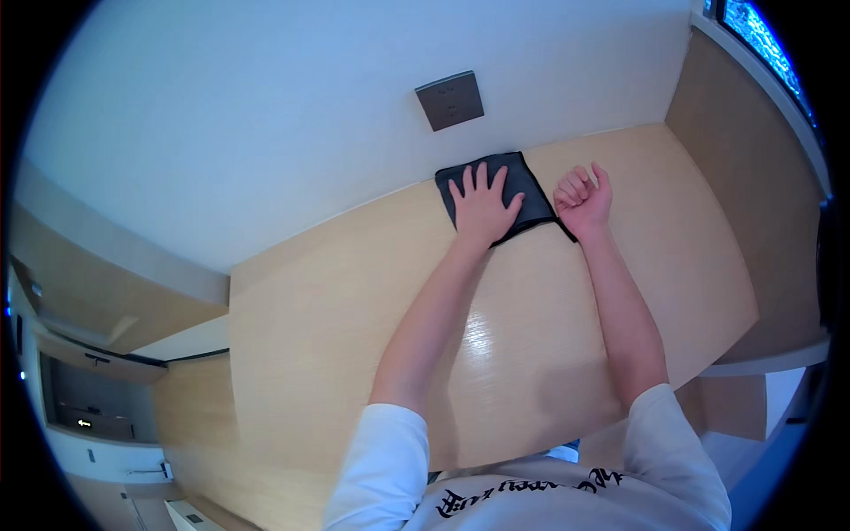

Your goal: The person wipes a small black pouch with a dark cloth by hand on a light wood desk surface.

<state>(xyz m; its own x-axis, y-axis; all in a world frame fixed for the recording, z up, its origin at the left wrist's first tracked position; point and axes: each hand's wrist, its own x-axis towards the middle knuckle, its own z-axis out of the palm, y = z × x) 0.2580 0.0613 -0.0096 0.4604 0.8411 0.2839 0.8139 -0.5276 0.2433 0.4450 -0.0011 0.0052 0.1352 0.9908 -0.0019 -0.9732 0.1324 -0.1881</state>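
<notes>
On one table (328,319), one splayed left hand (482,212) atop one grey cloth (532,206), one curled right hand (585,203)

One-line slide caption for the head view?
Left hand spread flat on a dark cloth on a wooden table, right hand loosely curled beside it.

Your left hand (482,211) lies palm down, its fingers (482,174) fanned apart and its thumb (517,203) angled out to the right. Your right hand (586,205) sits near it, fingers loosely curled in, with one digit (598,173) sticking out on its right side. Both bare forearms reach forward and slant inward, the left forearm (429,323) leaning right, the right forearm (622,305) leaning left
</notes>
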